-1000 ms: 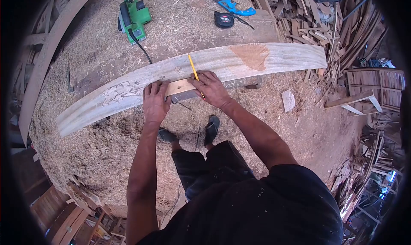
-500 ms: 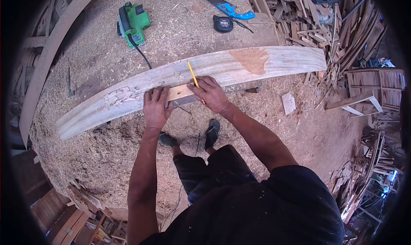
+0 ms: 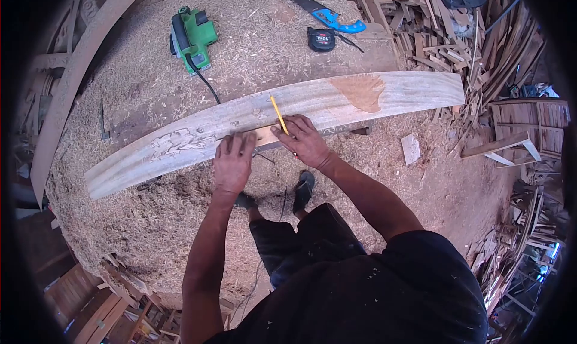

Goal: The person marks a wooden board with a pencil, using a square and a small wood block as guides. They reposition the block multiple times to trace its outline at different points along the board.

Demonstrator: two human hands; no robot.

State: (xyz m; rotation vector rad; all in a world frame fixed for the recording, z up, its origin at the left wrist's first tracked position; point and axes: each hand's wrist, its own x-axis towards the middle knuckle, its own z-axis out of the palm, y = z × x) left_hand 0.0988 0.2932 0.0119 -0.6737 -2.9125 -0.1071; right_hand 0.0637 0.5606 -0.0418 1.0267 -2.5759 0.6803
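A long, pale plank (image 3: 300, 100) with dark pencil drawing at its left part and a brown patch at its right lies across the view. A small light wood strip (image 3: 264, 136) rests along its near edge. My left hand (image 3: 234, 160) presses its fingertips on the strip's left end. At the strip's right end is my right hand (image 3: 305, 142), fingers closed round a yellow pencil (image 3: 277, 110) whose tip points away over the plank.
Beyond the plank lie a green power planer (image 3: 195, 38) with a black cord, a blue-handled saw (image 3: 339, 23) and a black tape measure (image 3: 321, 39). Wood scraps (image 3: 421, 25) are piled at the right. Shavings cover the ground; an offcut (image 3: 411, 149) lies right of my arm.
The view has shifted slightly. My left hand has slid right along the strip, closer to my right hand, which still holds the pencil.
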